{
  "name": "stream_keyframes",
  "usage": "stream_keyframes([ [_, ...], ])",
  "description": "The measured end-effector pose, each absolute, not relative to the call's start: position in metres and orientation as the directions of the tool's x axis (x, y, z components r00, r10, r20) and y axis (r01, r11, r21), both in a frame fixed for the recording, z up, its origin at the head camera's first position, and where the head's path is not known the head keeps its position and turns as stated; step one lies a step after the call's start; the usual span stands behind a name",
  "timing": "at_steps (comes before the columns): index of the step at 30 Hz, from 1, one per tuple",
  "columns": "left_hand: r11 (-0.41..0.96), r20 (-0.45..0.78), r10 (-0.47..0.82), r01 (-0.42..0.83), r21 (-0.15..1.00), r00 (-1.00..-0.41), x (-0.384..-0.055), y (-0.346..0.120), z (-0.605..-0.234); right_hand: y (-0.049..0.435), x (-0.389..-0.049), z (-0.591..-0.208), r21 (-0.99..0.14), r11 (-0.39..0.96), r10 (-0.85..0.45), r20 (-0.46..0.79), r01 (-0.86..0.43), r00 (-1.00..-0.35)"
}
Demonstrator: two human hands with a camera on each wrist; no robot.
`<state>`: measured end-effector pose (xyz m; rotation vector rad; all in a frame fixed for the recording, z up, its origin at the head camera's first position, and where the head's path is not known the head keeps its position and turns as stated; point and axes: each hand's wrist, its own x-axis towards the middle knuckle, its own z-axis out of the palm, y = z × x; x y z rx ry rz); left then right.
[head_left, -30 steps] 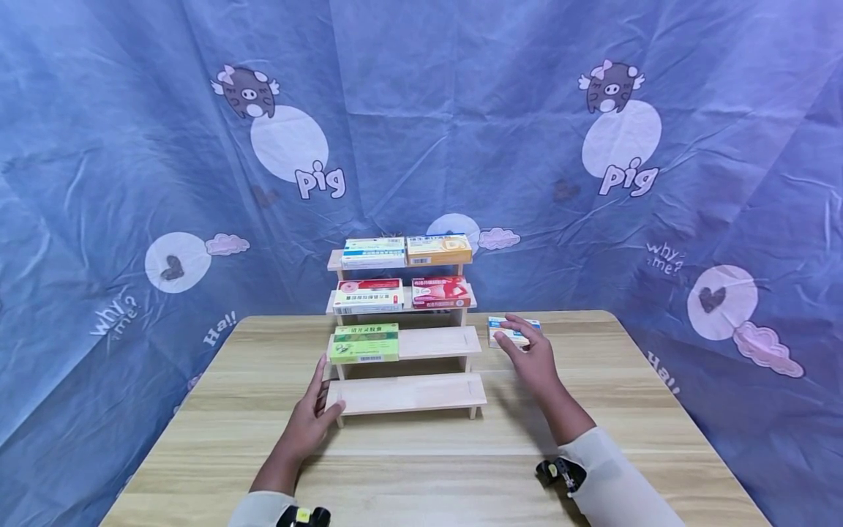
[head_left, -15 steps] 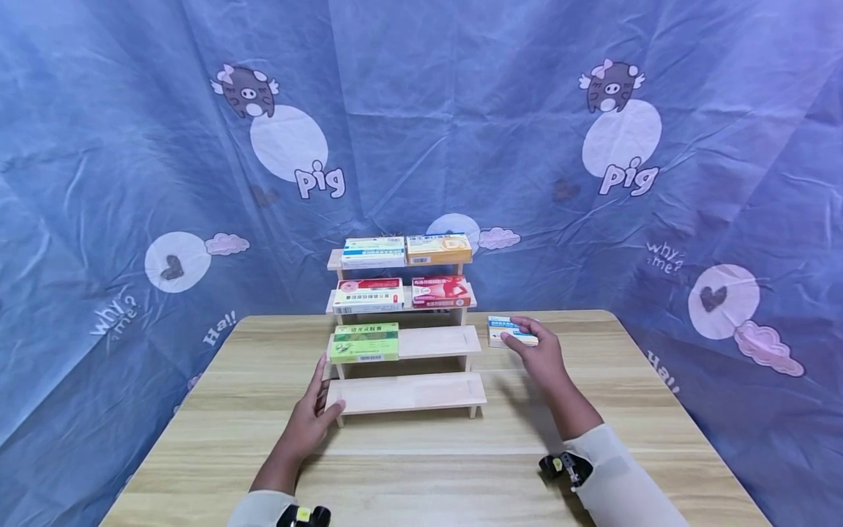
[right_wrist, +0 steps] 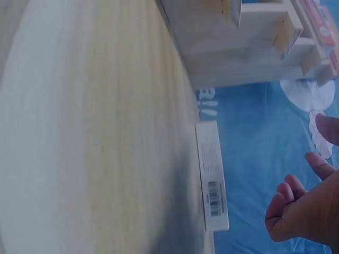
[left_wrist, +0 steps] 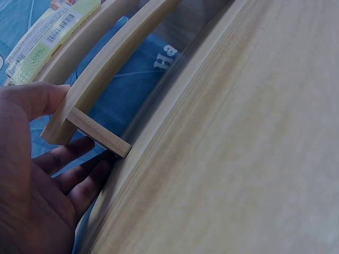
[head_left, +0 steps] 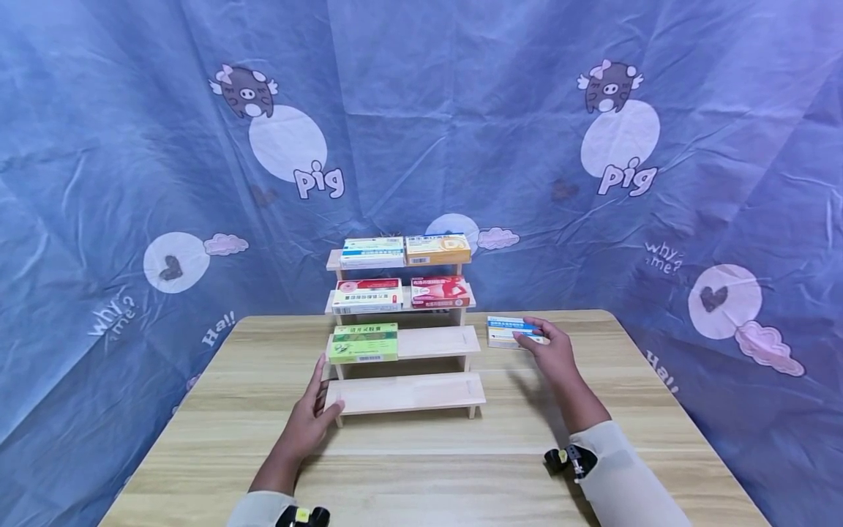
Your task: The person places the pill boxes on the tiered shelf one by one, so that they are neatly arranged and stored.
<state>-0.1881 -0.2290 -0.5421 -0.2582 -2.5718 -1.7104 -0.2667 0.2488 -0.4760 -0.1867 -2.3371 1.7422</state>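
Note:
A four-step wooden display shelf (head_left: 435,395) stands mid-table in the head view. My left hand (head_left: 311,419) grips the left end of its lowest step; in the left wrist view the thumb lies on the board (left_wrist: 100,74) and the other fingers are beneath it. To the right of the shelf, a blue-and-white medicine box (head_left: 503,331) lies flat on the table. My right hand (head_left: 555,356) is over that box's right end. In the right wrist view, the right hand (right_wrist: 312,206) appears apart from the box (right_wrist: 212,174), thumb and index finger spread, other fingers partly bent.
A green box (head_left: 364,343) sits on the second step from the bottom. Above are a red-and-white box (head_left: 369,296) and a red box (head_left: 440,290). The top step bears a blue-and-white box (head_left: 372,252) and an orange box (head_left: 438,249). A blue curtain (head_left: 421,146) hangs behind the table.
My right hand has shifted to the right across the blue-and-white box, uncovering more of its top. The box, the shelf and my left hand have stayed in place.

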Motion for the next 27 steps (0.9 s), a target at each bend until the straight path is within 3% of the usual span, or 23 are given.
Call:
stream_keyframes([
  [27, 0.376, 0.122, 0.099, 0.151, 0.914, -0.988, -0.189, -0.227, -0.543, 0.274, -0.283, -0.495, -0.933, 0.358, 0.208, 0.037, 0.041, -0.977],
])
